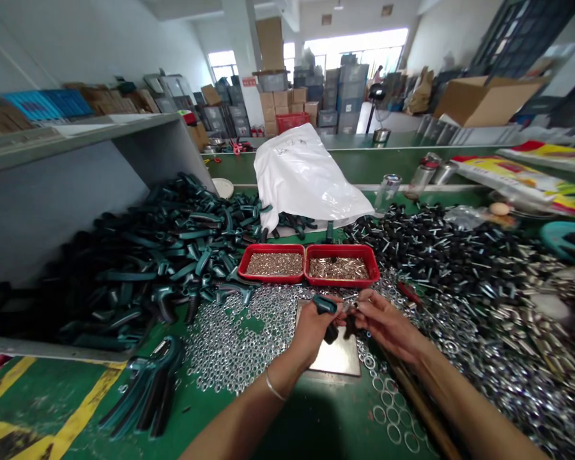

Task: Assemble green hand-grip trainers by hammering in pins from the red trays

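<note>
My left hand (311, 329) is closed round a dark green and black plastic handle (326, 308), held over a small metal plate (338, 358) on the green bench. My right hand (386, 322) meets it from the right, fingers pinched on a small dark part (351, 319) at the handle's end. Silver washers (234, 345) lie scattered around both hands. Two red trays (272, 276) (374, 267) of small metal pieces stand just beyond my hands.
A big heap of green-black handles (163, 255) fills the left, under a grey shelf (76, 137). Black-capped screws (431, 246) and metal sleeves (522, 319) cover the right. A white plastic bag (301, 176) lies behind the trays. Assembled handles (148, 390) lie at front left.
</note>
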A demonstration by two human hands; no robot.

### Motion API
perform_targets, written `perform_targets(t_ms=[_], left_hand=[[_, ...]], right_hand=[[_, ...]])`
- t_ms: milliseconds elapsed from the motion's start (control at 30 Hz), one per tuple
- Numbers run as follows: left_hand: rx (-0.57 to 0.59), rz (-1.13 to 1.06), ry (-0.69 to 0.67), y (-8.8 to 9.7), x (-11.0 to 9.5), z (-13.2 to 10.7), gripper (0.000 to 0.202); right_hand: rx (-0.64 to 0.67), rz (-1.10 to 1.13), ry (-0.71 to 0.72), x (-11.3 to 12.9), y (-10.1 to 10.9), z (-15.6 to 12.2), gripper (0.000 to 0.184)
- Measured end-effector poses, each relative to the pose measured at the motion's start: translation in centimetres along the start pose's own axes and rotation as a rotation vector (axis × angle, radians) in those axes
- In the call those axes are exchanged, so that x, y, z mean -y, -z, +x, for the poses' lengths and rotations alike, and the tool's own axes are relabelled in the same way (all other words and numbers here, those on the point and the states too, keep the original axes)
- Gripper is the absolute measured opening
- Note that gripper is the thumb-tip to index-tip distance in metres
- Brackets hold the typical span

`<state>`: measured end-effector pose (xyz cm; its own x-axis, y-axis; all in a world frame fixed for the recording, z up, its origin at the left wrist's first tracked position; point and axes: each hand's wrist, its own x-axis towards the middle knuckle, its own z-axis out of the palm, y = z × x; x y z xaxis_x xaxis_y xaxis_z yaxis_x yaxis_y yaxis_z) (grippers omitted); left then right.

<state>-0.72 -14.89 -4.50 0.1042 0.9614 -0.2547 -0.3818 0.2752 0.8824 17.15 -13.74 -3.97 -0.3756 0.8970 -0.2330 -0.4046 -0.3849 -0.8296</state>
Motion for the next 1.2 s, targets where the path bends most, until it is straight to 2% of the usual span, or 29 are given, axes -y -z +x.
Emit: perform_targets(t_ms=[100,167,333,433,533,633,767,933,1033,1200], left_hand=[[0.009,0.04,-0.019,0.0,0.3,-0.2,0.037],[0.021,0.043,-0.019,0.1,0.5,-0.5,0.038],[0.065,0.047,0.013,0.3,0.2,-1.3,0.037],[0.1,0.06,-0.024,0.5,-0.3,-1.9,0.033],[0.123,0.18,-0.038,1.1,-0.7,-2.2,0.026],[0.079,0.294,-0.001,2.0,-0.9,-1.8,0.032],[0.041,0.324,-0.043,2.4,-0.5,-0.3,0.035],[-0.062,0.379,-0.079,0.3,0.6,0.6,0.029],[-0.077,0.297,-0.066,-0.7,0.9,0.2,0.026],[-0.11,0.102,-0.001,-0.9,0.9,-0.5,0.028]], right_hand=[[0.074,-0.083,-0.029,0.4,-1.1,-0.4,0.024],[0.074,-0.099,-0.053,0.6,-1.4,-0.6,0.025],[0.035,-0.034,-0.125,0.6,-1.4,-0.8,0.021],[0.056,-0.006,-0.179,0.5,-1.3,-1.1,0.018],[0.057,-0.084,-0.197,0.3,-1.0,-1.2,0.02],[-0.049,-0.264,-0.071,0.5,-0.7,-1.2,0.023],[-0.136,-0.459,0.085,0.9,-0.8,-1.2,0.027],[-0.25,-0.406,0.209,0.2,-2.6,-1.2,0.03],[-0.363,-0.387,0.277,-0.6,-4.3,-1.4,0.031],[-0.418,-0.354,0.311,-2.0,-6.1,-1.9,0.031]])
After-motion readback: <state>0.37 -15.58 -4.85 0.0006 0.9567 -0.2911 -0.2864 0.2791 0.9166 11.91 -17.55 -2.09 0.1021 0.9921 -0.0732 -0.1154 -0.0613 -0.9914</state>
